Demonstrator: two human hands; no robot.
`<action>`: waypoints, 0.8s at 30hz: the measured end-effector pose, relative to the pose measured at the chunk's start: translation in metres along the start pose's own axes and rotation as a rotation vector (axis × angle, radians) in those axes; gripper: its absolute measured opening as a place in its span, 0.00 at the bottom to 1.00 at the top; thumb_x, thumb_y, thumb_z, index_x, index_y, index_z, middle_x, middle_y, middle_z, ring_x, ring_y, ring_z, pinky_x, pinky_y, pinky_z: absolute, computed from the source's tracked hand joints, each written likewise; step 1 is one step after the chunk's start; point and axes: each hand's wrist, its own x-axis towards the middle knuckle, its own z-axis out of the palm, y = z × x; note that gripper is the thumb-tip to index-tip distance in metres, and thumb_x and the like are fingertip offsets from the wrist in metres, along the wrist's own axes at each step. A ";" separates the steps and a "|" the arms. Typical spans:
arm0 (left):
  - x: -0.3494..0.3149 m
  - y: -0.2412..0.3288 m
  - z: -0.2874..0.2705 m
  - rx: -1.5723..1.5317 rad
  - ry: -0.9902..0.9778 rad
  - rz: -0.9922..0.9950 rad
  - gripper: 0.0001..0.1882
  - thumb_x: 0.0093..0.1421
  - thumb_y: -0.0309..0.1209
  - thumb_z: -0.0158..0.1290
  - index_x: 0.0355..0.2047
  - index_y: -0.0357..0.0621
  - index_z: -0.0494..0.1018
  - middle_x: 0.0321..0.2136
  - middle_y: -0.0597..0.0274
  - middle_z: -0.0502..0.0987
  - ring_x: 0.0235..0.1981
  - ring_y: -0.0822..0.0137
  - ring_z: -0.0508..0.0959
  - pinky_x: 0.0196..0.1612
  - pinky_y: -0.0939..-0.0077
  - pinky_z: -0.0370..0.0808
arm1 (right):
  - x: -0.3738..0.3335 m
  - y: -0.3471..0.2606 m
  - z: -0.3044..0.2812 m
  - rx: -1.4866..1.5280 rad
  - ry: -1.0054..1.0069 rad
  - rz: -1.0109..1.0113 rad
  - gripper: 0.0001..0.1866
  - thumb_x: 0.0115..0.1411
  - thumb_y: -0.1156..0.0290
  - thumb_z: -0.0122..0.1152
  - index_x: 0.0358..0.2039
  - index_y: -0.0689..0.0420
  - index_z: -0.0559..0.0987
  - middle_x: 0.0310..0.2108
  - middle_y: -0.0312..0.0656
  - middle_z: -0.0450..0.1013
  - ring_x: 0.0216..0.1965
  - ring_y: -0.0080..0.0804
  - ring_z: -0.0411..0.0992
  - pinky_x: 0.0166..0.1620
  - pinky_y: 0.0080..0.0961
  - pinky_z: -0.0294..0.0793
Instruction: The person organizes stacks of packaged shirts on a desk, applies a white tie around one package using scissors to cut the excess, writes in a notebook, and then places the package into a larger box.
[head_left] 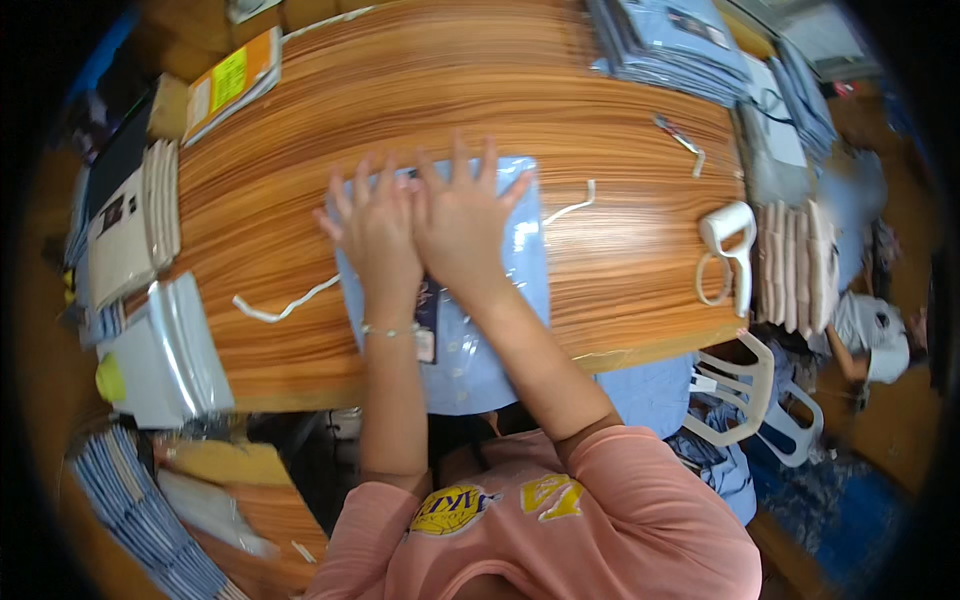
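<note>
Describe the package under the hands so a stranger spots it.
On the wood-grain table, look to the middle of the near edge. There a flat light-blue package in shiny plastic lies beneath the left hand and right hand. Unlike the stacked blue packages at far right, it lies singly, a white strip showing each side.

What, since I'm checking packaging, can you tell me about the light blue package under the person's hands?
The light blue package looks like a folded garment in clear, glossy plastic, roughly rectangular with rounded corners. A dark label with a pale lower part shows between the forearms. It lies flat on the wood-grain table, its near end reaching the table's edge. The left hand and right hand rest on its upper part, fingers spread. White cord emerges at both sides.
</note>
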 end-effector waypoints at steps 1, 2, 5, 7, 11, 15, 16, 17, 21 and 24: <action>-0.001 -0.003 0.002 0.023 0.003 0.025 0.20 0.62 0.41 0.37 0.50 0.49 0.67 0.53 0.58 0.63 0.60 0.50 0.51 0.56 0.36 0.40 | -0.003 -0.002 0.003 0.004 -0.009 0.001 0.21 0.54 0.60 0.47 0.45 0.56 0.74 0.53 0.57 0.59 0.58 0.61 0.47 0.50 0.73 0.32; -0.002 -0.005 0.006 0.022 -0.004 0.016 0.20 0.62 0.41 0.37 0.51 0.50 0.67 0.54 0.59 0.63 0.60 0.50 0.51 0.56 0.36 0.40 | -0.003 0.002 0.004 -0.011 -0.013 0.003 0.21 0.54 0.60 0.47 0.45 0.56 0.74 0.53 0.57 0.59 0.58 0.61 0.47 0.50 0.73 0.32; -0.003 -0.002 -0.003 -0.009 -0.065 -0.067 0.21 0.62 0.43 0.37 0.51 0.50 0.66 0.55 0.59 0.61 0.61 0.52 0.49 0.56 0.37 0.39 | -0.004 -0.002 0.003 0.061 -0.043 0.030 0.21 0.55 0.59 0.46 0.46 0.57 0.73 0.54 0.57 0.58 0.59 0.61 0.45 0.51 0.72 0.29; -0.004 0.003 -0.004 -0.068 -0.065 -0.073 0.21 0.62 0.43 0.37 0.52 0.50 0.66 0.55 0.60 0.61 0.61 0.52 0.48 0.56 0.37 0.39 | -0.004 -0.006 -0.003 0.111 -0.049 0.042 0.22 0.55 0.59 0.45 0.46 0.57 0.73 0.55 0.57 0.57 0.60 0.60 0.44 0.52 0.72 0.28; -0.002 0.007 -0.006 -0.083 -0.075 -0.077 0.22 0.61 0.44 0.37 0.52 0.49 0.66 0.56 0.60 0.60 0.61 0.51 0.47 0.56 0.36 0.38 | -0.004 -0.003 -0.006 0.068 -0.047 0.064 0.21 0.56 0.60 0.44 0.47 0.55 0.73 0.56 0.55 0.56 0.59 0.57 0.46 0.51 0.73 0.32; -0.003 0.003 0.001 -0.052 -0.062 -0.085 0.22 0.61 0.44 0.38 0.51 0.50 0.66 0.55 0.60 0.61 0.61 0.51 0.48 0.56 0.36 0.39 | -0.004 -0.003 -0.004 0.057 -0.090 0.079 0.21 0.57 0.59 0.44 0.48 0.52 0.72 0.56 0.54 0.55 0.59 0.56 0.46 0.51 0.73 0.32; -0.003 0.002 0.004 -0.038 -0.071 -0.070 0.21 0.61 0.44 0.38 0.51 0.50 0.67 0.55 0.61 0.61 0.61 0.51 0.48 0.56 0.36 0.40 | -0.003 -0.001 -0.004 0.051 -0.113 0.082 0.21 0.57 0.59 0.44 0.48 0.51 0.72 0.56 0.54 0.55 0.60 0.56 0.46 0.51 0.73 0.32; -0.002 0.002 0.006 -0.022 -0.077 -0.061 0.21 0.61 0.44 0.38 0.50 0.50 0.67 0.55 0.61 0.61 0.61 0.51 0.49 0.56 0.37 0.40 | -0.003 0.001 -0.003 -0.002 -0.124 0.090 0.21 0.57 0.58 0.43 0.49 0.50 0.71 0.56 0.53 0.55 0.60 0.55 0.46 0.51 0.73 0.32; -0.005 -0.010 0.013 0.008 0.060 -0.015 0.19 0.60 0.43 0.39 0.47 0.51 0.69 0.53 0.62 0.64 0.59 0.51 0.52 0.56 0.38 0.42 | -0.004 0.000 0.010 -0.129 -0.151 0.060 0.21 0.58 0.56 0.41 0.51 0.46 0.69 0.57 0.47 0.57 0.60 0.52 0.47 0.52 0.72 0.32; -0.001 -0.005 0.007 -0.135 0.077 -0.038 0.17 0.58 0.41 0.42 0.44 0.50 0.71 0.49 0.60 0.67 0.57 0.50 0.55 0.55 0.39 0.43 | 0.000 -0.002 0.009 -0.008 -0.103 0.104 0.24 0.57 0.54 0.42 0.52 0.50 0.68 0.55 0.45 0.60 0.59 0.50 0.50 0.52 0.72 0.29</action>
